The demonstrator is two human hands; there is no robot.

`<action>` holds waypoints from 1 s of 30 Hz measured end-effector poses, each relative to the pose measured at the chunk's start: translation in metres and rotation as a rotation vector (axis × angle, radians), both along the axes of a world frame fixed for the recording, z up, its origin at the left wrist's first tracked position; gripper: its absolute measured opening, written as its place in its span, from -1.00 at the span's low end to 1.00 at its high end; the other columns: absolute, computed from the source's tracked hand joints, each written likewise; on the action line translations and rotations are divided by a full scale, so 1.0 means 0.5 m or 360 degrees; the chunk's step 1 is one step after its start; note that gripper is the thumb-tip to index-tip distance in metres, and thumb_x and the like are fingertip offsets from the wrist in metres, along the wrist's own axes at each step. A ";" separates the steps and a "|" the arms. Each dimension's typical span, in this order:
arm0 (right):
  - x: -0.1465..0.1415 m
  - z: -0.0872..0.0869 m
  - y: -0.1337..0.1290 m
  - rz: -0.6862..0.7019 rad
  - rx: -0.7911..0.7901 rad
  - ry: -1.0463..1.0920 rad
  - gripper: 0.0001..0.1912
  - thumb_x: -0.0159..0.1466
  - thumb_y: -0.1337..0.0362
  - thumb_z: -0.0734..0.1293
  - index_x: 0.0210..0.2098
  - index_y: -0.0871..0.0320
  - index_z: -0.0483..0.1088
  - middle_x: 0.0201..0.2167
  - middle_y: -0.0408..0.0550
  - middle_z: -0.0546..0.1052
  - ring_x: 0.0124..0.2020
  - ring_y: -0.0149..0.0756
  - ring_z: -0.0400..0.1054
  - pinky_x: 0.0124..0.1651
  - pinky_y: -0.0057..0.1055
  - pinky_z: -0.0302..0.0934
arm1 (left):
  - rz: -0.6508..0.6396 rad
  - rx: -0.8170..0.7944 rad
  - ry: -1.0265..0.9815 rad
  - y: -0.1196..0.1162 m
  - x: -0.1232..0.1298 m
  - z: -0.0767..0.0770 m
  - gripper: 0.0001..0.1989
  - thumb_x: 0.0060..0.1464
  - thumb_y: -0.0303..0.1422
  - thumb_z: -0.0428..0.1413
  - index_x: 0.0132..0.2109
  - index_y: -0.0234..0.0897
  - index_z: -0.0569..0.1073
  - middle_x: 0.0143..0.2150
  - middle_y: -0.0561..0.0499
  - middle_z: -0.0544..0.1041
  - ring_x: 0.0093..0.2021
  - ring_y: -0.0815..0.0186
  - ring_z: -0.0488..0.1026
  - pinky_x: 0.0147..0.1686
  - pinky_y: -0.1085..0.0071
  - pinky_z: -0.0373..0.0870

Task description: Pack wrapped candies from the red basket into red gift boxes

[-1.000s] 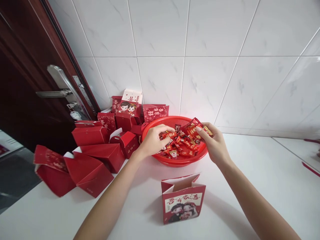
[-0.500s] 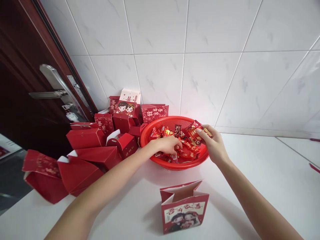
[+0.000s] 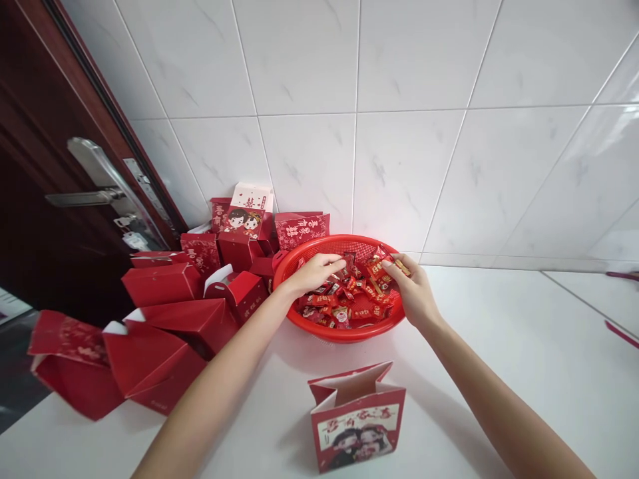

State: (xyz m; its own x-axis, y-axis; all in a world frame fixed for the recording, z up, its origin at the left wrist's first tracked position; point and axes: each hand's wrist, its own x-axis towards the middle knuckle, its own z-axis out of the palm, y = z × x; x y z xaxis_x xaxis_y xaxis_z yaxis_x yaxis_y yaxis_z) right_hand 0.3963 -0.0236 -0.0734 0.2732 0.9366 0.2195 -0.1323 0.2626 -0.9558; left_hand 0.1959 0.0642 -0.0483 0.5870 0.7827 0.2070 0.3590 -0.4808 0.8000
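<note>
A red plastic basket (image 3: pixel 344 336) holds many red-wrapped candies (image 3: pixel 342 313). Over its left half, my left hand (image 3: pixel 317 273) has thumb and fingers pinched together, with a dark red wrapped candy (image 3: pixel 345 267) at the fingertips; part of it is hidden. At the basket's right rim, my right hand (image 3: pixel 414 289) grips several wrapped candies (image 3: pixel 377 266) in red and gold between thumb and fingers. Nearer to me, a red paper gift box (image 3: pixel 357 432) with a printed couple on its front stands upright with its top open.
Many red gift boxes (image 3: pixel 164 283) crowd the table's left side, some standing against the tiled wall (image 3: pixel 304 173). A dark wooden door (image 3: pixel 44 133) with a metal handle (image 3: pixel 84 197) is at the far left. A thin red item (image 3: pixel 622 334) lies at the right edge.
My left hand has risen out of the candies and moved toward the back of the basket. My right hand still holds its candies. The view has shifted slightly right.
</note>
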 end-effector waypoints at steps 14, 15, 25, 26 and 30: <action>-0.045 0.043 -0.056 0.0203 0.0028 -0.0327 -0.59 0.14 -0.11 0.47 -0.23 0.06 0.44 -0.39 -0.13 0.56 -0.37 -0.22 0.46 -0.36 -0.35 0.36 | 0.0172 0.0163 -0.0458 -0.117 0.000 0.015 -0.70 0.18 -0.10 0.12 -0.22 -0.26 0.51 -0.32 0.01 0.56 -0.29 0.27 0.50 -0.27 0.38 0.45; -0.046 0.043 -0.056 0.0208 0.0024 -0.0351 -0.58 0.14 -0.12 0.46 -0.24 0.06 0.44 -0.41 -0.13 0.55 -0.40 -0.23 0.44 -0.39 -0.36 0.34 | 0.0189 0.0212 -0.0415 -0.120 -0.001 0.013 -0.73 0.21 -0.14 0.10 -0.19 -0.26 0.52 -0.30 0.01 0.57 -0.27 0.26 0.51 -0.26 0.38 0.45; -0.050 0.044 -0.060 0.0320 -0.0009 -0.0327 -0.58 0.18 -0.14 0.43 -0.27 0.09 0.44 -0.41 -0.13 0.50 -0.38 -0.29 0.40 -0.34 -0.39 0.34 | 0.0348 0.0833 -0.0588 -0.150 0.001 0.019 -0.79 0.30 -0.24 0.11 -0.10 -0.22 0.59 -0.13 -0.04 0.64 -0.13 0.24 0.58 -0.07 0.33 0.51; -0.048 0.045 -0.060 0.0339 -0.0015 -0.0285 -0.58 0.19 -0.14 0.43 -0.28 0.09 0.44 -0.41 -0.14 0.49 -0.39 -0.31 0.38 -0.34 -0.40 0.33 | 0.0303 0.0949 -0.0606 -0.151 0.002 0.019 -0.81 0.30 -0.27 0.12 -0.12 -0.21 0.60 -0.12 -0.05 0.64 -0.11 0.23 0.58 -0.04 0.32 0.52; -0.040 0.047 -0.058 0.0361 0.0003 -0.0138 -0.58 0.20 -0.14 0.43 -0.30 0.09 0.44 -0.41 -0.14 0.47 -0.40 -0.35 0.35 -0.35 -0.44 0.29 | 0.0039 0.1222 -0.0571 -0.146 0.002 0.010 -0.84 0.29 -0.39 0.13 -0.14 -0.20 0.63 -0.03 -0.09 0.63 -0.02 0.23 0.59 -0.02 0.30 0.57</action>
